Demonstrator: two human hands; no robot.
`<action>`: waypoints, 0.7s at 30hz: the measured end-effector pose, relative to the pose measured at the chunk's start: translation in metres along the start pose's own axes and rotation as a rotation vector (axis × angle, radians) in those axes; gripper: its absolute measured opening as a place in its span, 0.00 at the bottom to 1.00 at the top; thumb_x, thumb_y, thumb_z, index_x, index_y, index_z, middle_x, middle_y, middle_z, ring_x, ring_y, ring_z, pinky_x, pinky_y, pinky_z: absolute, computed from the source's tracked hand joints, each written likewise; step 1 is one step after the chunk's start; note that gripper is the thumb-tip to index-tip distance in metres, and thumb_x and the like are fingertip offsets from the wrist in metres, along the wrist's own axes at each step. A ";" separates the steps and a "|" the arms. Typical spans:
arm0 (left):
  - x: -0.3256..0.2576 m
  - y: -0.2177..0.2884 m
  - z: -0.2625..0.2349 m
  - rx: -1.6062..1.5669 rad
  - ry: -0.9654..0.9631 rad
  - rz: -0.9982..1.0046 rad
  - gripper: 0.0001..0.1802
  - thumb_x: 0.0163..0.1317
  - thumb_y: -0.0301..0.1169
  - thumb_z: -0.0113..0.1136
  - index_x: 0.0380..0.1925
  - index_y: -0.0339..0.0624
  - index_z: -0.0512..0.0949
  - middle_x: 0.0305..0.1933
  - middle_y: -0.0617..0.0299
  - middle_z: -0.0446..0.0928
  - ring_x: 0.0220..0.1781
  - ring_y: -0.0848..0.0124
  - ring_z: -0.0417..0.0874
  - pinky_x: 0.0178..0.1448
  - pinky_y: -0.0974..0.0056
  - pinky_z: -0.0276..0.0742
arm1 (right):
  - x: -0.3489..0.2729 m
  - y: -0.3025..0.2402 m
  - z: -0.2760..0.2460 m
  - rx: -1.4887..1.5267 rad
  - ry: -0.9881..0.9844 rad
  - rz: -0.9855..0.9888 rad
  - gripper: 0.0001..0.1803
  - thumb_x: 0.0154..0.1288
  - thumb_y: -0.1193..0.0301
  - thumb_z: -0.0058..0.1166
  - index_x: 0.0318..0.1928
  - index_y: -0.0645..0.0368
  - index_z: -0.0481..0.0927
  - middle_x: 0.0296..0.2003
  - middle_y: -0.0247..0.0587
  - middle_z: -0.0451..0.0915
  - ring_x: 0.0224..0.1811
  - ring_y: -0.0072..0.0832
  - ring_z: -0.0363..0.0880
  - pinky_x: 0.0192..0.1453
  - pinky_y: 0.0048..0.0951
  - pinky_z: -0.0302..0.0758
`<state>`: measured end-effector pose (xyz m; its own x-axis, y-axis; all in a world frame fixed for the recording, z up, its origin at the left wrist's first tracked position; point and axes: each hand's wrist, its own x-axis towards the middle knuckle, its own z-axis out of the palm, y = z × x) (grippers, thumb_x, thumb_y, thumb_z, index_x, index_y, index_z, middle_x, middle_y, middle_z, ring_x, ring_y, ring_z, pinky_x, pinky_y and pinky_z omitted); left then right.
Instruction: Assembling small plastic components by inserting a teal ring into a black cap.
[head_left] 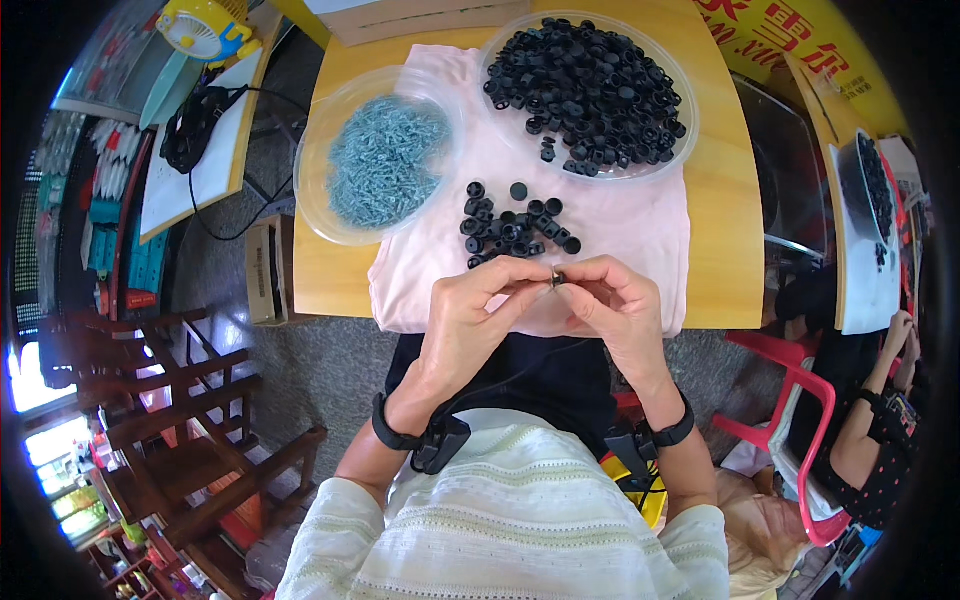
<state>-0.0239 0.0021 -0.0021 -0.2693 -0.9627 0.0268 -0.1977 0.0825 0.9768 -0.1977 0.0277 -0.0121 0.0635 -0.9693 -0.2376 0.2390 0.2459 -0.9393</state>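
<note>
My left hand (475,310) and my right hand (622,305) meet fingertip to fingertip above the near edge of a pink cloth (655,250). Between the right thumb and forefinger is a small black plastic part (558,279), mostly covered by the fingers. The left thumb and forefinger are pinched against its side; what they hold is too small to make out. Just beyond the fingers lies a loose pile of black plastic caps (512,230). Farther left, a clear round tub (312,190) contains many small silvery screws (385,160).
A larger clear tub (690,125) heaped with black plastic parts (590,90) stands at the far right of the wooden table (725,230). A cardboard box (420,18) sits at the back. Another person's arm (865,420) and a red chair (800,400) are at right, wooden chairs (190,420) at left.
</note>
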 end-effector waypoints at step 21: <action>0.073 0.005 0.013 0.698 0.039 0.243 0.06 0.46 0.27 0.66 0.26 0.39 0.81 0.34 0.58 0.76 0.41 0.59 0.73 0.46 0.58 0.70 | 0.009 -0.002 -0.023 0.236 0.100 -0.035 0.11 0.61 0.74 0.58 0.45 0.64 0.79 0.37 0.38 0.81 0.34 0.15 0.76 0.28 0.17 0.76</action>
<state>-0.0572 -0.0643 0.0017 -0.3507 -0.9037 0.2456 -0.6935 0.4268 0.5805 -0.2200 0.0182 -0.0180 -0.0418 -0.9698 -0.2402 0.4596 0.1948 -0.8665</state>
